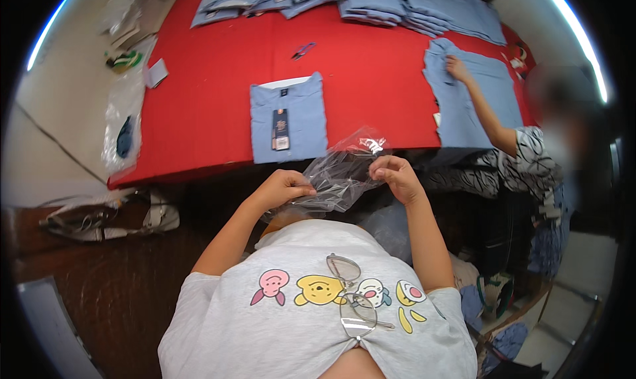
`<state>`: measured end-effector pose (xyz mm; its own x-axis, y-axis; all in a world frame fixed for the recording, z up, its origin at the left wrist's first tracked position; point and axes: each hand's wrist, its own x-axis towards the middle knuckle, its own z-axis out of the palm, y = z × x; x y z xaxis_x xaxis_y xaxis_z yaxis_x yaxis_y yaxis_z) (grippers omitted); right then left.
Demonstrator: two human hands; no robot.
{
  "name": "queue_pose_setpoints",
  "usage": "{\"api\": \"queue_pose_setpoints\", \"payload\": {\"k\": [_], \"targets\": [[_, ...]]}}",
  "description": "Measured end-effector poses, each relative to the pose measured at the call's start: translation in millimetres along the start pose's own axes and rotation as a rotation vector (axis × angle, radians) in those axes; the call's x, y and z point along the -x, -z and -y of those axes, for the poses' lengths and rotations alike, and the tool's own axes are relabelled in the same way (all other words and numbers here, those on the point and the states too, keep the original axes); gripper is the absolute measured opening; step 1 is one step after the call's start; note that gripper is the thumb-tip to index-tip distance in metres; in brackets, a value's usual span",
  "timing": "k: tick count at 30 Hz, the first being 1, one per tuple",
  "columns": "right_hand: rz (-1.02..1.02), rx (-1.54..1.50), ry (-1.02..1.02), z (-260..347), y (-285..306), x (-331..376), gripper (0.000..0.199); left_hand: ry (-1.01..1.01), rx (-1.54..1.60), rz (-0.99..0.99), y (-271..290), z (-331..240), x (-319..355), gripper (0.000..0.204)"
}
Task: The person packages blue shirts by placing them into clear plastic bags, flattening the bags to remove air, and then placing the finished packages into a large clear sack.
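Note:
Between my hands, just off the table's front edge, a clear plastic bag [338, 177] is stretched out and crumpled. My left hand [286, 189] pinches its left side, and my right hand [396, 176] grips its right side with thumb and fingers together. Beyond the bag, a folded blue shirt [289, 124] lies flat on the red table, its collar at the far end. A dark hang tag [280, 130] rests on the shirt's front. The bag's near edge touches or overlaps the shirt's lower corner; I cannot tell which.
Small blue-handled snips [304, 50] lie beyond the shirt on the red table [199, 94]. Stacks of folded blue shirts [371, 4] line the far side. At the right, another person's hand [457, 69] touches a spread blue garment [474, 107]. Plastic and small items sit along the left edge.

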<state>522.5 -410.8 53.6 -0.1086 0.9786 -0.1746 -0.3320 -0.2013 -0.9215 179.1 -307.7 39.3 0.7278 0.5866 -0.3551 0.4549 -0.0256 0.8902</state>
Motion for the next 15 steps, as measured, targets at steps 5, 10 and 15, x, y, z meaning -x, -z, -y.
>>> {"api": "queue_pose_setpoints", "payload": {"k": [5,10,15], "targets": [[0.150,0.532,-0.060,-15,-75,-39,0.010,0.334,-0.822,-0.082,16,36,46,0.084],[0.536,0.829,0.153,-36,-126,-75,0.018,-0.276,-0.581,-0.371,17,-14,63,0.068],[0.517,0.811,-0.078,-30,-131,-94,0.016,-0.289,-0.636,-0.028,40,11,51,0.021]]}}
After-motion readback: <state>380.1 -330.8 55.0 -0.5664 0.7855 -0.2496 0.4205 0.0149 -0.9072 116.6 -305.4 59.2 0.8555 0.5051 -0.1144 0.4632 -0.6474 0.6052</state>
